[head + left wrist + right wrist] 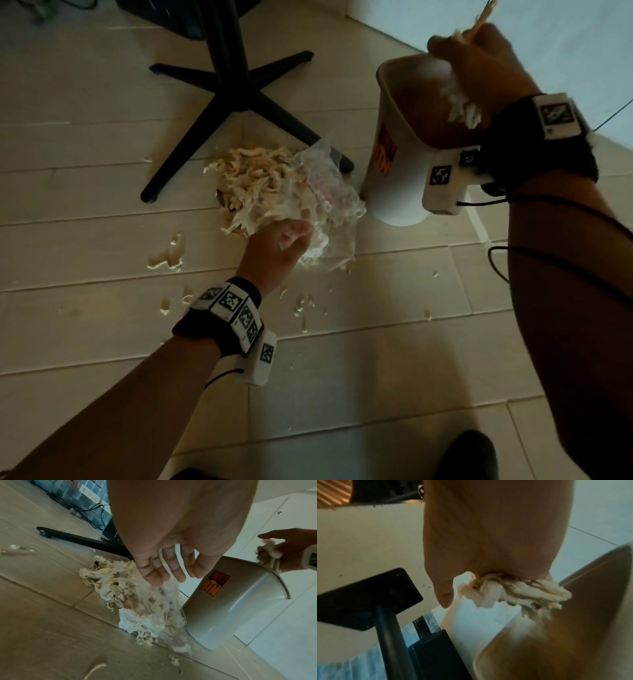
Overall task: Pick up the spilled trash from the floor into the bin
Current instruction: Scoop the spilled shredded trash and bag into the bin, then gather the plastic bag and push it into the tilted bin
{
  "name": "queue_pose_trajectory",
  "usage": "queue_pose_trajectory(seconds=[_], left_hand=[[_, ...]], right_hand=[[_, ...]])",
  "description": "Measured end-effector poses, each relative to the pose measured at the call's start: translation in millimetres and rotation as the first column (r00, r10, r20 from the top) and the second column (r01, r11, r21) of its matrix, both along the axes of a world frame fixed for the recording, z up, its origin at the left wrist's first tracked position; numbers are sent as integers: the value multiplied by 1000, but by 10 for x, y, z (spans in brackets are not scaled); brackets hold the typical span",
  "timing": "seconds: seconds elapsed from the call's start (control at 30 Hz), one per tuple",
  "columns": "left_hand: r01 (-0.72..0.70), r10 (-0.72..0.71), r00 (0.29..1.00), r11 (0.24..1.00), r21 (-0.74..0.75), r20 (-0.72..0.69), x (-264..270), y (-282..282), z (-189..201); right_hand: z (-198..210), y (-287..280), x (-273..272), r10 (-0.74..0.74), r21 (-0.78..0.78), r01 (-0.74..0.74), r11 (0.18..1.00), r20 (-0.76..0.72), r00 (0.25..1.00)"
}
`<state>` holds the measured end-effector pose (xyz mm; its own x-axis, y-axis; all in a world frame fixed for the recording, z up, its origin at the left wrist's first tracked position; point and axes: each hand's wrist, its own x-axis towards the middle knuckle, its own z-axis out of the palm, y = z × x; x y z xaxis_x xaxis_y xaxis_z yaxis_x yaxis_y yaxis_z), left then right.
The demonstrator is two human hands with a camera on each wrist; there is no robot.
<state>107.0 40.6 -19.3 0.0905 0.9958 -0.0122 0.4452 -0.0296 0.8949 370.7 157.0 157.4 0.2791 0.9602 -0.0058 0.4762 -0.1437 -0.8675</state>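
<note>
A pile of soiled tissue shreds (253,178) lies on the tiled floor, partly under a crumpled clear plastic bag (325,205). My left hand (291,240) hangs over the bag's near edge with relaxed fingers (154,574), and their tips touch the plastic (154,601). Just right of the pile stands the white bin (390,185) with an orange sticker (214,584). My right hand (479,58) is above the bin's mouth (599,588), gripping a wad of dirty tissue (522,592) and a pale stick (484,15). Blurred tissue hangs below the hand, over the bin.
A black table base (233,102) spreads its legs behind the pile, one foot ending beside the plastic bag. Wet splashes (168,253) and small scraps (301,305) dot the floor near my left wrist. A dark shoe (469,455) is at the bottom. Cables (89,511) lie farther back.
</note>
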Motion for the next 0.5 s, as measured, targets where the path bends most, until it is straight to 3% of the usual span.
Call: queue_pose_trajectory(seconds=[0.13, 0.33, 0.4, 0.5], left_hand=[[31, -10, 986, 991, 128, -166, 53, 112, -19], [145, 12, 889, 941, 307, -458, 248, 547, 234], [136, 26, 857, 952, 274, -514, 356, 764, 299], [107, -34, 785, 991, 81, -618, 517, 1090, 308]], right_hand=[[-146, 68, 58, 76, -234, -48, 971, 113, 991], [-216, 44, 153, 131, -369, -116, 922, 17, 991], [-186, 80, 186, 149, -327, -120, 937, 65, 987], [-78, 109, 129, 219, -226, -167, 960, 228, 949]])
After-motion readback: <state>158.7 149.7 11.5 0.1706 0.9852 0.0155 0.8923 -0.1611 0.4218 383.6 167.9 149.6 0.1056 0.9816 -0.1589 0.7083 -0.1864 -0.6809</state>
